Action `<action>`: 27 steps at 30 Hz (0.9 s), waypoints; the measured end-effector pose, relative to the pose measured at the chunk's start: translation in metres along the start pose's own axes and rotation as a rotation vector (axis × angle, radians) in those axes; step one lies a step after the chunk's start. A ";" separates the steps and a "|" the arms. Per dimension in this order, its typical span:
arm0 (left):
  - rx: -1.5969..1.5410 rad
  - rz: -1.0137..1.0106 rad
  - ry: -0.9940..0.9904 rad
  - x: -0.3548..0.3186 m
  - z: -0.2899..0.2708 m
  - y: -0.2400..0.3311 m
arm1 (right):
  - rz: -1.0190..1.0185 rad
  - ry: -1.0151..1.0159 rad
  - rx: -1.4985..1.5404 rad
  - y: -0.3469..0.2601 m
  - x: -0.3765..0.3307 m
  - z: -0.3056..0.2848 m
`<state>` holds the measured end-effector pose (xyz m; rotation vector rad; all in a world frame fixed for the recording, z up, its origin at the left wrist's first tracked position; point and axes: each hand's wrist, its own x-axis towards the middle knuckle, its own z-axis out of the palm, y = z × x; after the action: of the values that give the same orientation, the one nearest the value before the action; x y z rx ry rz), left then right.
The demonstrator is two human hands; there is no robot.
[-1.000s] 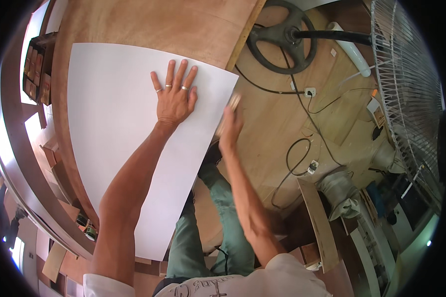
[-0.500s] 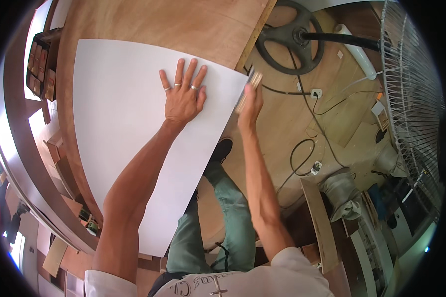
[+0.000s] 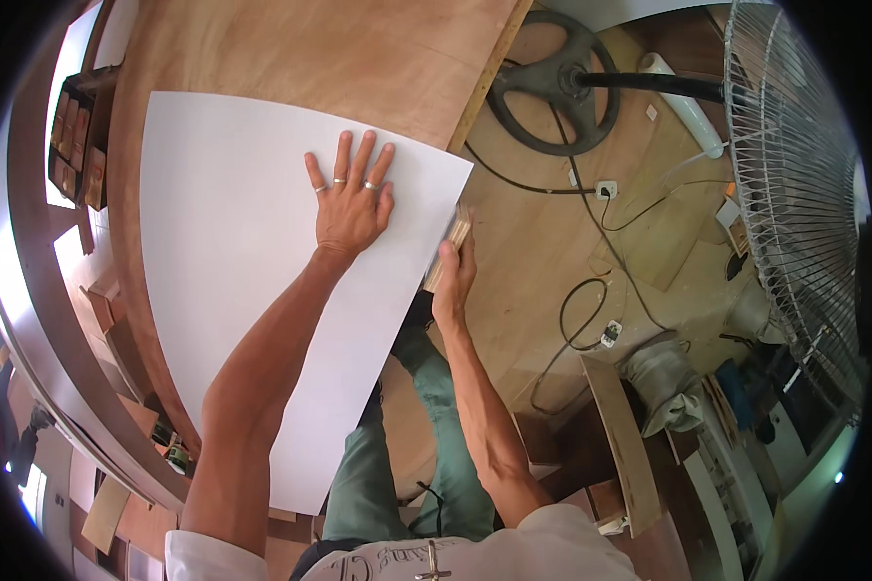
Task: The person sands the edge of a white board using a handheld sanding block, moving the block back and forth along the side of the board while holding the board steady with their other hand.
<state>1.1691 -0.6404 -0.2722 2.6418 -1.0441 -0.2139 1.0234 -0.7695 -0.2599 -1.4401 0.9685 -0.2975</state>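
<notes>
A large white sheet (image 3: 233, 213) with straight edges lies on a brown wooden worktable (image 3: 291, 48), its right edge facing the open floor side. My left hand (image 3: 352, 208) rests palm down on the sheet near its far right corner, fingers spread, with rings on some of them. My right hand (image 3: 454, 279) is closed round a small layered wooden block (image 3: 451, 247). The block is held tilted against the sheet's right edge, a little below the corner. What is on the block's face toward the sheet is hidden.
To the right stands a fan with a wire cage (image 3: 794, 194) and a round black base (image 3: 557, 82). Cables and a white socket (image 3: 606, 190) lie on the floor. A white roll (image 3: 686, 102) lies beyond. Wooden boards (image 3: 620, 436) lean at lower right.
My right hand has slid the wooden block toward me along the sheet's right edge, from the corner to lower down. My left hand stays flat on the sheet.
</notes>
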 end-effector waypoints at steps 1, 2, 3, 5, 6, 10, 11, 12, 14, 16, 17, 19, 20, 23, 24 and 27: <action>0.010 -0.002 0.000 0.000 0.000 0.000 | 0.023 0.013 0.019 -0.004 0.003 0.001; 0.010 0.000 0.012 -0.001 -0.001 0.000 | 0.056 0.026 0.037 -0.007 0.000 0.003; 0.021 -0.006 -0.018 -0.002 -0.001 0.001 | 0.064 0.026 0.039 -0.010 0.011 0.002; 0.019 -0.017 -0.033 -0.004 -0.003 0.001 | 0.178 -0.056 0.179 -0.011 0.036 0.000; 0.017 -0.012 -0.059 -0.005 -0.003 0.001 | 0.191 -0.054 0.180 -0.011 0.029 0.001; 0.023 -0.020 -0.027 -0.003 0.000 0.001 | 0.025 0.016 0.135 -0.006 0.002 0.003; 0.040 -0.032 -0.033 -0.003 0.001 0.001 | 0.005 -0.010 0.155 -0.004 -0.002 0.003; 0.035 -0.031 -0.026 -0.002 0.001 0.001 | 0.021 0.008 0.053 0.000 0.001 0.002; 0.019 -0.013 -0.019 -0.002 0.001 0.001 | 0.071 0.017 0.136 0.000 0.015 0.001; 0.019 -0.012 -0.016 -0.004 -0.001 0.000 | 0.128 0.010 0.224 0.009 0.010 0.000; 0.015 -0.014 -0.026 -0.004 -0.002 0.000 | 0.079 0.006 0.208 0.015 0.005 -0.001; 0.003 -0.009 -0.004 -0.002 -0.001 0.000 | -0.041 -0.028 0.182 0.023 0.003 -0.002; 0.019 -0.014 -0.014 -0.002 0.000 0.000 | -0.014 -0.009 0.098 0.024 0.001 -0.003; 0.030 -0.013 -0.009 0.001 0.001 0.000 | 0.041 -0.003 0.082 0.017 0.005 -0.002; -0.009 0.009 0.065 0.001 0.001 0.000 | 0.057 -0.008 0.164 0.013 0.004 -0.002; -0.003 -0.002 0.029 0.000 -0.001 0.001 | 0.062 -0.025 0.167 0.000 0.008 0.000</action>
<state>1.1685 -0.6404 -0.2711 2.6352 -1.0310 -0.1764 1.0283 -0.7753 -0.2632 -1.2569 0.9440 -0.3067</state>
